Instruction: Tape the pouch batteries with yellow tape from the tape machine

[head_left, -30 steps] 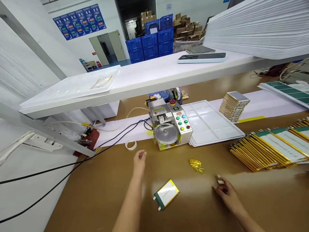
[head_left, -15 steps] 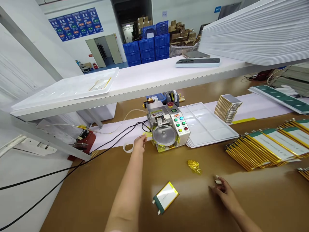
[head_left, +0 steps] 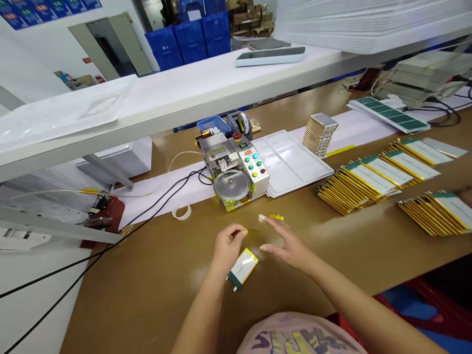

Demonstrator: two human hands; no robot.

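Behind the battery (head_left: 244, 267) stands a machine (head_left: 238, 167) (trays (head_left: 291, 162) at right).

A push-button machine (head_left: 236, 169) and, by the near edge of a brown table (head_left: 155, 290), a row of matching flat packs (head_left: 427, 215) mark a factory workshop, with blue crates (head_left: 190, 42) and cartons (head_left: 252, 18) piled beyond.

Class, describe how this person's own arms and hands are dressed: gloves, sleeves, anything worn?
The left hand and right hand are ungloved. Both forearms are bare, with no sleeve, watch or bracelet visible. One right fingertip has a whitish covering, too small to identify. The pale pink top bears large purple, yellow and grey lettering.
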